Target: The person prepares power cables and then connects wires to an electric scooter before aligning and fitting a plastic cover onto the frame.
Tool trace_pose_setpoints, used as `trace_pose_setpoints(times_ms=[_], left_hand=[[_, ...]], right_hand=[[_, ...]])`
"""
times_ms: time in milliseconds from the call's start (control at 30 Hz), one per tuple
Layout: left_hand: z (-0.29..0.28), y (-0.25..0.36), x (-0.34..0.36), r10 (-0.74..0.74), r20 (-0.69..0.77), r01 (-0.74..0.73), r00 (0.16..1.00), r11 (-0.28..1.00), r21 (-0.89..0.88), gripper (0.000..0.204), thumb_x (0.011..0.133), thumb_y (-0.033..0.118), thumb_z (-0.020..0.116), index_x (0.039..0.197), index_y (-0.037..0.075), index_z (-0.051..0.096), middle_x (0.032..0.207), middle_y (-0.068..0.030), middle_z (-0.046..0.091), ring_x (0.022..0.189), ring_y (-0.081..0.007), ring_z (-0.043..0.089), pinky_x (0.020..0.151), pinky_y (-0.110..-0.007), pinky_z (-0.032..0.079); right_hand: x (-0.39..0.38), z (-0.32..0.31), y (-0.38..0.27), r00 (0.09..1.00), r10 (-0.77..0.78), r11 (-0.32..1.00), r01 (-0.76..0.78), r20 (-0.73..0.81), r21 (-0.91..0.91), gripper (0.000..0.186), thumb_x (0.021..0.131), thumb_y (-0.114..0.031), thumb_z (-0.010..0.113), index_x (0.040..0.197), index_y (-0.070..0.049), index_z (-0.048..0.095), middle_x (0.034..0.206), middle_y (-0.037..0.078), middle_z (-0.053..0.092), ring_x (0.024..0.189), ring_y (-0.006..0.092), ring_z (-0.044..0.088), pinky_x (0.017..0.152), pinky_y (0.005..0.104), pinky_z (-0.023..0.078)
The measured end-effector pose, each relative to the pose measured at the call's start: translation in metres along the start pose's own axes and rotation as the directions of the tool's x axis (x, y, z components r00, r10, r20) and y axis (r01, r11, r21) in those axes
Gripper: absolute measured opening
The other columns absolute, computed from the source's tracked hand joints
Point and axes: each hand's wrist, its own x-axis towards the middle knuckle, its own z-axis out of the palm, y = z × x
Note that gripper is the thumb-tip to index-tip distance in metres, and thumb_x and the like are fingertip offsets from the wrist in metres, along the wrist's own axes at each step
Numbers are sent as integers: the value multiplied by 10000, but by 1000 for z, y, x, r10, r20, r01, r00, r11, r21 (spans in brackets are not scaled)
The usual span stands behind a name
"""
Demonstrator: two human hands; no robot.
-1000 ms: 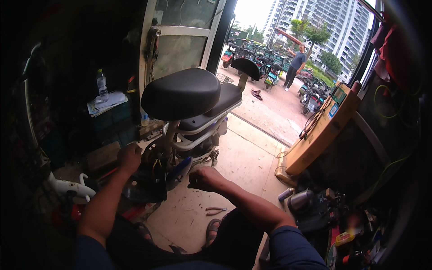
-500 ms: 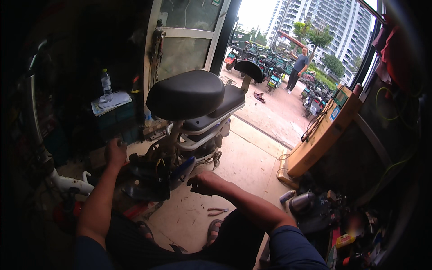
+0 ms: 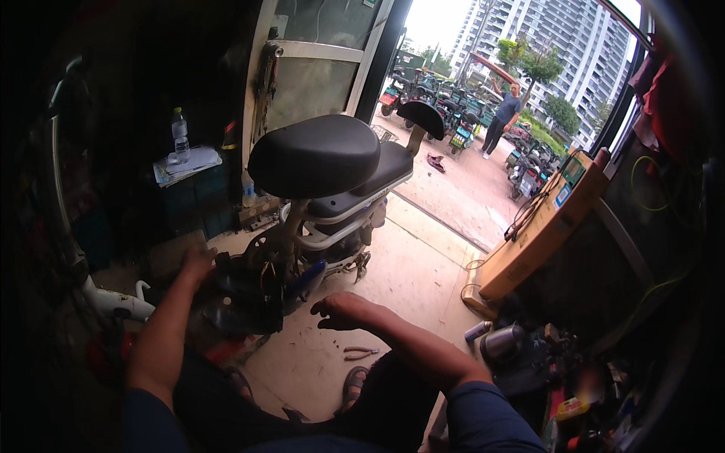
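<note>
The work piece is a small electric scooter (image 3: 317, 226) standing on the workshop floor (image 3: 408, 287) just inside the open doorway, its rear toward the person seated low in front of it. The large black saddle (image 3: 313, 155) is in place on its post, with the second seat pad (image 3: 377, 177) behind it and the backrest (image 3: 423, 117) beyond.

The left hand (image 3: 198, 263) is laid on the dark lower body of the scooter, beside exposed wiring (image 3: 264, 273). Its fingers are hidden in shadow; whether they grip anything cannot be told. The right hand (image 3: 341, 309) hangs in the air just off the blue panel (image 3: 310, 278), touching nothing, palm down, fingers loosely curled and empty.

State of the work, as judged from this view: the scooter's lower rear section appears opened, with wires showing, so access seems to be gained. No part is seen lifted out, and no tool is in either hand. A pair of pliers (image 3: 361, 352) lies on the floor near the person's sandalled foot (image 3: 352, 383), unused. The job reads as being at an early or middle stage, with reassembly of the covers not yet done.

In the yard outside, another person (image 3: 504, 113) stands among parked scooters, well apart.
</note>
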Motion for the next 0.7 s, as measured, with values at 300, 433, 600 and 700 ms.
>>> trace_pose_setpoints(times_ms=[300, 433, 600, 700], left_hand=[[-2, 10, -15, 112, 32, -116, 993, 985, 130, 309, 937, 278, 732, 854, -4, 636, 769, -109, 639, 704, -207, 647, 657, -386, 535], [2, -5, -2, 108, 68, -118, 992, 979, 164, 320, 940, 289, 728, 863, -7, 634, 789, -124, 647, 741, -226, 651, 691, -420, 519], [3, -19, 12, 54, 92, -68, 994, 985, 156, 334, 949, 290, 730, 993, -25, 628, 888, -141, 658, 839, -243, 630, 764, -426, 508], [9, -4, -1, 31, 116, -50, 993, 984, 168, 349, 956, 281, 727, 1048, -37, 617, 913, -140, 657, 841, -238, 614, 771, -426, 508]], right_hand=[[-1, -7, -5, 998, 38, 999, -38, 40, -3, 492, 914, -272, 742, 1358, -94, 626, 1160, 180, 732, 1068, 366, 697, 916, 445, 561], [-2, -1, 3, 999, 45, 999, -46, 17, 5, 476, 895, -293, 765, 1312, -93, 653, 1121, 158, 737, 1050, 351, 702, 895, 444, 571], [4, 10, 15, 1000, -4, 1000, 4, -7, 23, 476, 875, -306, 785, 1286, -96, 670, 1093, 144, 740, 1021, 341, 707, 879, 439, 577], [-1, 4, 12, 1000, 25, 1000, -25, 16, 16, 486, 881, -302, 779, 1301, -88, 660, 1108, 160, 738, 1025, 348, 706, 879, 439, 576]])
